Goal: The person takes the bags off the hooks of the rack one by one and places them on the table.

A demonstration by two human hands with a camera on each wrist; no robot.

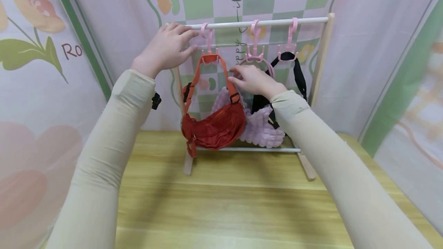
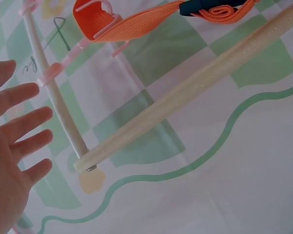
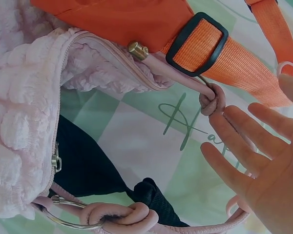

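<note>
My left hand (image 1: 169, 45) is raised at the left end of the white top rail (image 1: 235, 24), its fingers spread and nothing in them. Just beside it, an orange-red waist bag (image 1: 218, 126) hangs by its strap from a pink hook (image 1: 209, 39). My right hand (image 1: 254, 80) hovers between the orange strap and the middle hook (image 1: 255, 41), fingers extended. In the right wrist view its fingertips are right at the knotted handle (image 3: 213, 100) of a puffy pink bag (image 3: 14, 146). That bag hangs partly hidden behind the waist bag.
A black bag with a black strap (image 1: 300, 76) hangs from the right-hand hook (image 1: 292, 35). The wooden rack (image 1: 322, 57) stands on a wood-grain table (image 1: 221, 206). Printed curtains (image 1: 346, 87) enclose the back and sides.
</note>
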